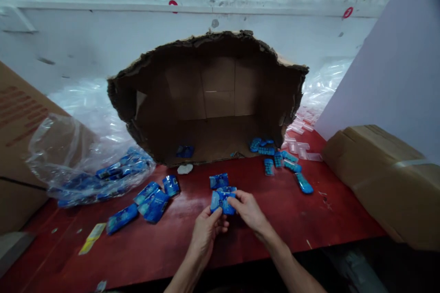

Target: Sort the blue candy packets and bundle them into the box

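Note:
Between my two hands is a small blue printed packet, held just above the red table. My left hand pinches its lower left side with the thumb on top. My right hand grips its right edge, also thumb on top. Just beyond, another blue packet lies on the table, and part of one more shows behind the held one. To the left lie several blue packets in a loose group. On the right, several small turquoise-blue beaded pieces are scattered, some in clear wrapping.
A cardboard box with a ragged opening faces me on the red table. A clear plastic bag of blue packets stands left. Clear plastic pieces lie back right, beside a closed carton. A yellow strip lies front left.

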`<state>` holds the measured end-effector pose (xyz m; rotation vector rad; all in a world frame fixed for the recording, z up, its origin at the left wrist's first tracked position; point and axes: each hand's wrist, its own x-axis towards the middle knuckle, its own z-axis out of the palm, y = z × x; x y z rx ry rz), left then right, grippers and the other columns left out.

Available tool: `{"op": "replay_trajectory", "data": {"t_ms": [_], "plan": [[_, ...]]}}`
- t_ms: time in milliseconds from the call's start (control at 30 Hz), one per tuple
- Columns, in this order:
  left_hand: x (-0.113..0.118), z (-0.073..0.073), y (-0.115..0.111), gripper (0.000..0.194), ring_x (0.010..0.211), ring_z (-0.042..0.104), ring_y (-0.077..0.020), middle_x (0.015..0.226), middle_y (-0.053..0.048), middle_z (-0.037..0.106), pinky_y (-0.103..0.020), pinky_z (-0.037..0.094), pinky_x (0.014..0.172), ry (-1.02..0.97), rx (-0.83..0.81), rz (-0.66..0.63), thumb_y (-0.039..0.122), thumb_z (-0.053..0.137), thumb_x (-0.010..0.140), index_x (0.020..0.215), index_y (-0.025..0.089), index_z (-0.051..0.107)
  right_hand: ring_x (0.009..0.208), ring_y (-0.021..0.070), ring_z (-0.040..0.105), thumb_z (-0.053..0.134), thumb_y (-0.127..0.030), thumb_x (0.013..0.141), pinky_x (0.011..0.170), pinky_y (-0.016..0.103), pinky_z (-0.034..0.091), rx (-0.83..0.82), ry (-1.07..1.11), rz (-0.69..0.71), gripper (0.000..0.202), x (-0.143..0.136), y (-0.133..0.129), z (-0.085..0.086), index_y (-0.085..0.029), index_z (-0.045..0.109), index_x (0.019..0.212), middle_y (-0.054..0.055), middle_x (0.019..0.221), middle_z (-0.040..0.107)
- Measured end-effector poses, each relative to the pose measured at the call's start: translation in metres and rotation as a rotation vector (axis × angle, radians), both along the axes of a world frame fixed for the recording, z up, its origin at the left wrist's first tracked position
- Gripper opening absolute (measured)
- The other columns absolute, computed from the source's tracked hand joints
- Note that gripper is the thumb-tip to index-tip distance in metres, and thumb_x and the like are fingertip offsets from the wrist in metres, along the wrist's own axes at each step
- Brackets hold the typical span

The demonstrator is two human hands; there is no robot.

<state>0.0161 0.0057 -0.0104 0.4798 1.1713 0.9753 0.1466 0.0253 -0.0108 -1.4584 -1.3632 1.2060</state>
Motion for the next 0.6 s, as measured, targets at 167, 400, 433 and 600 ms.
{"op": "replay_trajectory", "data": {"t_ms": [167,400,433,600], "plan": [[0.014,0.002,0.008,0.024,0.043,0.054,-0.0098,0.047,0.001,0.058,-0.02,0.042,0.043,-0.011,-0.006,-0.016,0.028,0.069,0.057,0.068,0.011,0.056,0.051,0.0082,0.044,0.044,-0.027,0.077,0.048,0.018,0.036,0.012,0.042,-0.013,0.021,-0.001,0.001,-0.006,-0.014,0.058,0.071,-0.003,0.057,0.052],[0.023,0.004,0.013,0.028,0.046,0.056,-0.0109,0.054,-0.002,0.063,-0.02,0.042,0.044,-0.045,-0.03,-0.062,0.029,0.071,0.054,0.071,0.01,0.06,0.054,0.0088,0.042,0.042,-0.028,0.079,0.051,0.018,0.034,0.104,-0.047,-0.085,0.022,0.01,-0.008,-0.003,-0.016,0.053,0.065,-0.004,0.058,0.05],[0.024,0.004,0.013,0.027,0.046,0.055,-0.0108,0.052,-0.002,0.062,-0.02,0.042,0.044,-0.037,-0.03,-0.044,0.028,0.071,0.053,0.069,0.01,0.06,0.054,0.009,0.043,0.041,-0.029,0.08,0.051,0.019,0.034,0.113,-0.056,-0.084,0.022,0.01,-0.009,-0.004,-0.016,0.053,0.066,-0.004,0.058,0.05],[0.035,0.003,0.015,0.026,0.045,0.055,-0.0114,0.046,0.001,0.059,-0.021,0.043,0.046,-0.053,-0.053,0.046,0.025,0.074,0.047,0.064,0.012,0.058,0.061,0.012,0.049,0.037,-0.037,0.083,0.057,0.021,0.037,0.132,-0.051,-0.193,0.028,0.007,-0.015,-0.01,-0.017,0.054,0.073,0.0,0.065,0.054]]}}
